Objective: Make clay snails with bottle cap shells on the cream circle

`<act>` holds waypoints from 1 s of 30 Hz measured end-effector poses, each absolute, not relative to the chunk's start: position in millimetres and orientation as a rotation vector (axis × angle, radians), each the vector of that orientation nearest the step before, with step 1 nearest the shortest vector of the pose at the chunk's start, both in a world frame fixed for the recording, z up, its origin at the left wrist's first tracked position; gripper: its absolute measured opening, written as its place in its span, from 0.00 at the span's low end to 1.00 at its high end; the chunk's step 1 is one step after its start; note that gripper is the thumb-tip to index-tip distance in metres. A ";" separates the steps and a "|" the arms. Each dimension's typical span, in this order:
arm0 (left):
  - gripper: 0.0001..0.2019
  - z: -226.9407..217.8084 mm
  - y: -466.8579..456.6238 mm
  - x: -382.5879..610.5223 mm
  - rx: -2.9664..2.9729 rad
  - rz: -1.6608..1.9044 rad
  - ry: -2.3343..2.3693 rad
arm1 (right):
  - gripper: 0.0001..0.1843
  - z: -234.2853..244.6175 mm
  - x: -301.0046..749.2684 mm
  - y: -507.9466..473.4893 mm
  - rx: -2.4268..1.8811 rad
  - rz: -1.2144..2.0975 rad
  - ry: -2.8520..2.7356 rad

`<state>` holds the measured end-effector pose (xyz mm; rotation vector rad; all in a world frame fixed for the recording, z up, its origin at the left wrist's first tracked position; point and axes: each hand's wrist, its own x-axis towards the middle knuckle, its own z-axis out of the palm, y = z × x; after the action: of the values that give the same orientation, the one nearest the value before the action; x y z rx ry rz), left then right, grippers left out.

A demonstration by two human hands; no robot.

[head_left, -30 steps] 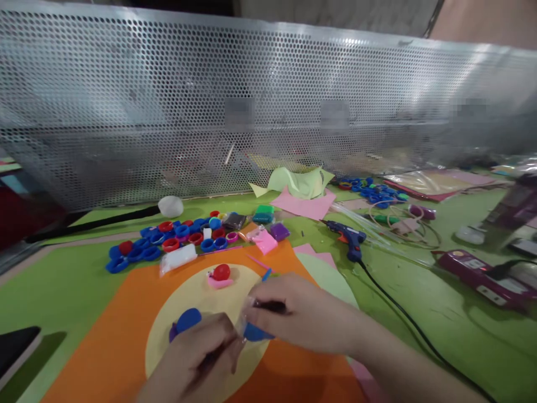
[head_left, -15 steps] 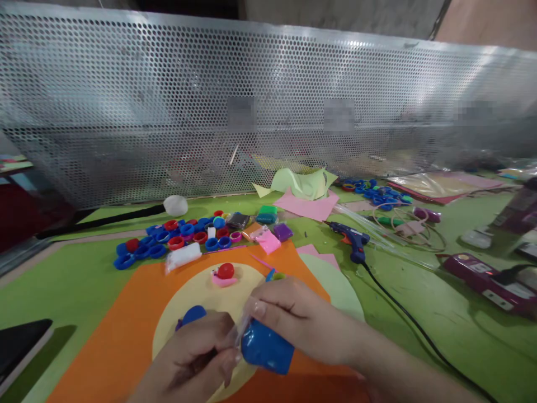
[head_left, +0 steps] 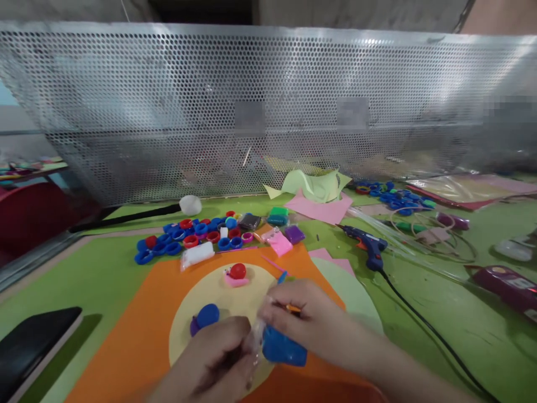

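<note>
The blue clay lump (head_left: 283, 348) sat low in the frame, just right of centre, held between both hands above the near edge of a yellow paper circle (head_left: 247, 299). The right hand (head_left: 310, 322) came in from the lower right, its fingers curled over the top of the lump and pinching it from above. The left hand (head_left: 213, 364), at the bottom centre, had its thumb and fingers pressed together on the clear wrapper (head_left: 255, 342) that clung to the lump's left side.

The circle lay on an orange sheet (head_left: 134, 336) spread over the green table (head_left: 104, 274). On the circle, left of the hands, a blue cap (head_left: 208, 315) rested on a bit of purple clay. Farther up, a red ball (head_left: 238, 271) sat on a pink piece.

Above the sheet, a pile of blue and red bottle caps (head_left: 188, 235) spread to the left of centre, with a white packet (head_left: 197, 254) just below it and a pink packet (head_left: 279, 243) to its right. A blue glue gun (head_left: 369, 249) lay to the right of centre, its black cord (head_left: 428, 327) running toward the lower right corner. A perforated metal screen (head_left: 251, 112) filled the upper half of the frame. A black flat device (head_left: 33, 347) lay in the lower left corner.
</note>
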<state>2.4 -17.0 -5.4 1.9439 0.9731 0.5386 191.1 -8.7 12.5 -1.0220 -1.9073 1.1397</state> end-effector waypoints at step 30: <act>0.10 2.4 -16.1 -4.9 1.803 0.981 1.168 | 0.16 17.9 196.5 -12.1 -1.129 1.574 -1.811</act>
<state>-4.9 -16.1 2.4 1.8025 1.1685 0.9807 196.5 -12.1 17.9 -1.1294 -1.8113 1.5737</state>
